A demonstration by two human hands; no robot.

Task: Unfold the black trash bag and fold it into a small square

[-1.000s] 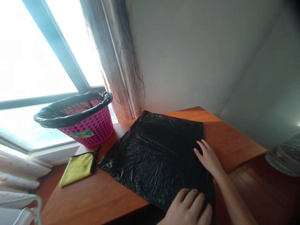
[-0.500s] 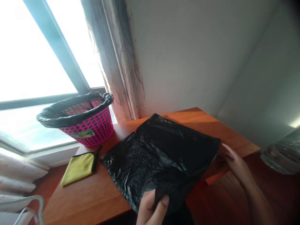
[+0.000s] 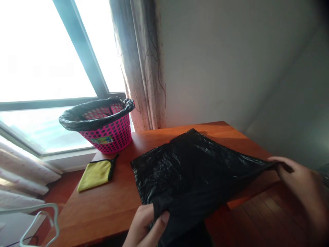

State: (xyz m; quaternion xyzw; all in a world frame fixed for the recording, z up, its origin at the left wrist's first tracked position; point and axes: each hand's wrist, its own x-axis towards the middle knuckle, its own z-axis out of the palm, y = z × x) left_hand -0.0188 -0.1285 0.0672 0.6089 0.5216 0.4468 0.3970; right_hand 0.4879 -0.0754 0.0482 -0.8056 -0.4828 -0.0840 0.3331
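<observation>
A black plastic bag [image 3: 195, 171] is spread over the wooden table [image 3: 108, 212] and hangs past its front edge. My left hand [image 3: 149, 224] pinches the near edge of the bag between thumb and fingers. At the far right, my right hand [image 3: 293, 171] is closed on another corner, and the plastic is drawn out taut toward it. Part of the right fingers is hidden by the bag and the hand itself.
A pink perforated basket [image 3: 113, 137] lined with a black bag stands at the back left by the window. In front of it lies a folded yellow cloth [image 3: 96, 175] with black trim. A pale curved metal frame [image 3: 55, 219] is at the lower left. Behind are a curtain [image 3: 146, 68] and wall.
My right hand has gripped the bag's right corner and pulled it outward to the right. My left hand, still pinching the bag, sits further left in view. The view has shifted slightly.
</observation>
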